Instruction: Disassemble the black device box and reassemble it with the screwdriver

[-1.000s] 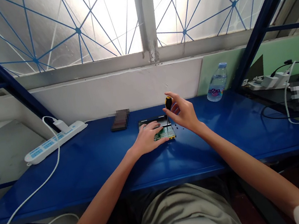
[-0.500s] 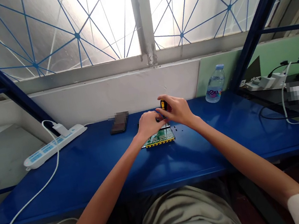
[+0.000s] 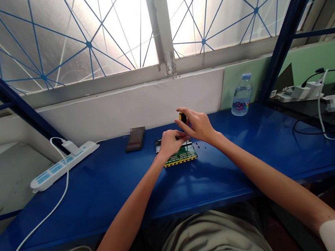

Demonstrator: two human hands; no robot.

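Leftward, a long blue-and-white power strip (image 3: pixel 50 174) lies on the glossy blue table (image 3: pixel 117 191). Next, the left hand (image 3: pixel 169 144) bends over a green, yellow-edged circuit board (image 3: pixel 184 155) lying there; whether it grips anything, I cannot tell. Just beside it, the right hand (image 3: pixel 199 125) clamps a black-and-yellow screwdriver (image 3: pixel 182 117), pointing down.

Head camera: above and behind the fingers (image 3: pixel 187 110)
Looks: forward and down, over the fingers
Blue desk (image 3: pixel 109 180): near, seen from above, under the fingers
Window (image 3: pixel 121 27): farther off, high up beyond the fingers
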